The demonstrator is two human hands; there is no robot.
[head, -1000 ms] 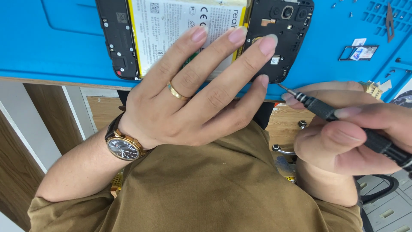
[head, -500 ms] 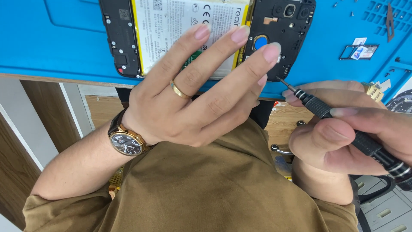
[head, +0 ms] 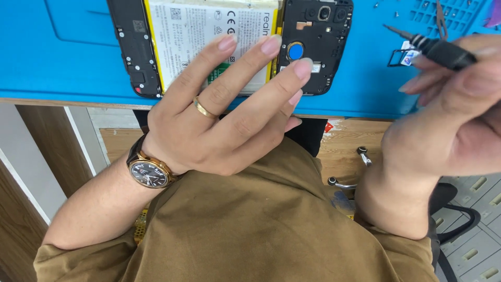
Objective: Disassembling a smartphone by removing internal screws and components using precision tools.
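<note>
An opened phone (head: 308, 47) lies back-side up on the blue mat (head: 62, 62), showing a white battery (head: 198, 31) and a black inner frame. My left hand (head: 224, 115), with a gold ring and a wristwatch, rests its fingertips on the phone's near edge, fingers spread and holding nothing. My right hand (head: 449, 115) is raised at the right, shut on a black precision screwdriver (head: 433, 47) whose tip points left above the mat, clear of the phone.
A small SIM tray (head: 404, 56) lies on the mat under the screwdriver. A blue gridded parts tray (head: 443, 13) sits at the far right. The wooden bench edge (head: 68, 102) runs below the mat; a chair base and drawers show at the lower right.
My right hand has lifted the screwdriver up and to the right, from below the bench edge to above the mat. My left hand's fingers slid slightly lower on the phone.
</note>
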